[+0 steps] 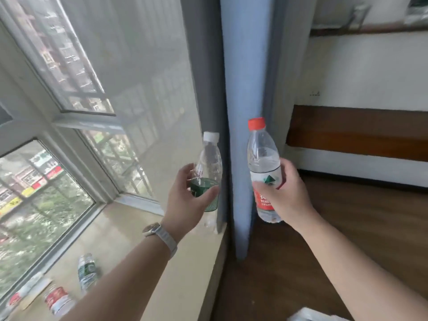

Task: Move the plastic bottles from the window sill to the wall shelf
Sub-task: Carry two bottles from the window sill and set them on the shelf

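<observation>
Red-capped bottle [264, 167] is upright in the right hand [288, 193], fingers wrapped round its label, and held off the sill over the wooden floor. White-capped bottle [208, 165] is gripped the same way by the left hand [185, 200], its base at the window sill [129, 239] edge; lifted or standing, can't tell. One bottle per hand probably means fewer trips. Blue curtain [245, 100] hangs between the hands. Under the left forearm more lie on the sill: green-label bottle [86, 271] and red-label bottle [59, 300]. Wall shelf [335, 31] sits high above the right hand, so a raise is needed.
</observation>
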`<state>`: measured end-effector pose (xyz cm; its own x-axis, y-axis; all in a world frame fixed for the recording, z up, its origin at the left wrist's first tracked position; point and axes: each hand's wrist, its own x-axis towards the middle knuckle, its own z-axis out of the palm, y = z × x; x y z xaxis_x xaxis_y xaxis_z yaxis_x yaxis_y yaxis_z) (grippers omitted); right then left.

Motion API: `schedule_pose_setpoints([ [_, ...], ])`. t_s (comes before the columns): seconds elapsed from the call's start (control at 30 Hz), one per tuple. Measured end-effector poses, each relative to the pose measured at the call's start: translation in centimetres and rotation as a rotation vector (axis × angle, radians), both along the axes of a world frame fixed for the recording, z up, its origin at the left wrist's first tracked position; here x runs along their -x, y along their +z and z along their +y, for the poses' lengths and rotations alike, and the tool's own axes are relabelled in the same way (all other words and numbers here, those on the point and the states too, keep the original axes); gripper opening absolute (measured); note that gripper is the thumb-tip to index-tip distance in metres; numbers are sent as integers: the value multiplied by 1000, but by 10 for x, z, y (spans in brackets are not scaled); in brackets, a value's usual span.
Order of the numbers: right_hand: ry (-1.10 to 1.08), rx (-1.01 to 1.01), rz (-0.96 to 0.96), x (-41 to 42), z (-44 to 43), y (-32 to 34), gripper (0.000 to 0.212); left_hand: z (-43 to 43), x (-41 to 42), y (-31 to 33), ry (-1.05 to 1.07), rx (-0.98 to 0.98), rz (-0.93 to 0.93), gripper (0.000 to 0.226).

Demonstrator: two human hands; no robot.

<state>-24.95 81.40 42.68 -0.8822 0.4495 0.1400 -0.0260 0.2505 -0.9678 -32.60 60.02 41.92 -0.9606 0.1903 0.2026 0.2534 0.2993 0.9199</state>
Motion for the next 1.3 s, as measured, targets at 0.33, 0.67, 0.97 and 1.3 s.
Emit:
schedule_pose_setpoints([
  [0.33, -249, -25, -50, -36, 90, -3, 52, 122, 12, -11, -239, 23, -14, 53],
  [0.67, -447, -71, -100, -28, 165, -3, 57, 224, 52, -14, -435, -11, 6, 49],
  [0.97, -580, -65, -138, 37, 241, 8, 54, 323, 133, -8, -565, -71, -69, 57],
  [1.3, -763, -56, -121, 91, 301, 13, 57, 407, 192, -1, -706, -127, -189, 65],
])
